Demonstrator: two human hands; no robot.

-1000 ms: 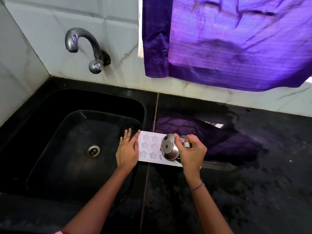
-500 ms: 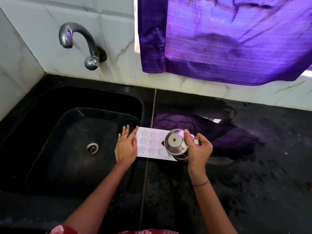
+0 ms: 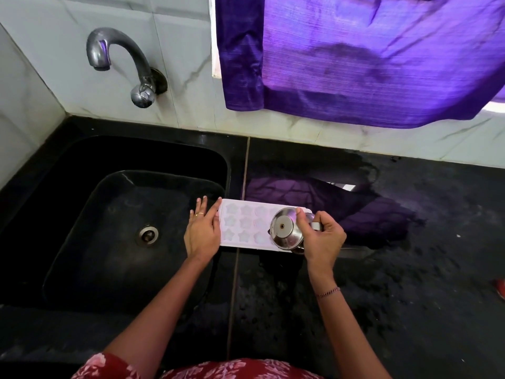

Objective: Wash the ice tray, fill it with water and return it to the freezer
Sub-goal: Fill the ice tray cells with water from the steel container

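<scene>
A white ice tray (image 3: 246, 224) with star-shaped cells lies flat on the black counter (image 3: 382, 283), just right of the sink. My left hand (image 3: 202, 232) rests flat against the tray's left end, fingers spread. My right hand (image 3: 322, 236) grips a small steel vessel (image 3: 285, 231) tipped on its side over the tray's right end, its round base facing me. The tray's right end is hidden under the vessel and hand. I cannot make out any water in the cells.
A black sink (image 3: 131, 228) with a drain (image 3: 147, 234) sits to the left, under a wall tap (image 3: 123, 64). A purple curtain (image 3: 355, 56) hangs over the back wall. The counter is wet and reflects the curtain. A red thing (image 3: 500, 287) shows at the right edge.
The steel vessel has shifted a little to the right along the tray and stays tipped. My left hand has kept its place on the tray's left end.
</scene>
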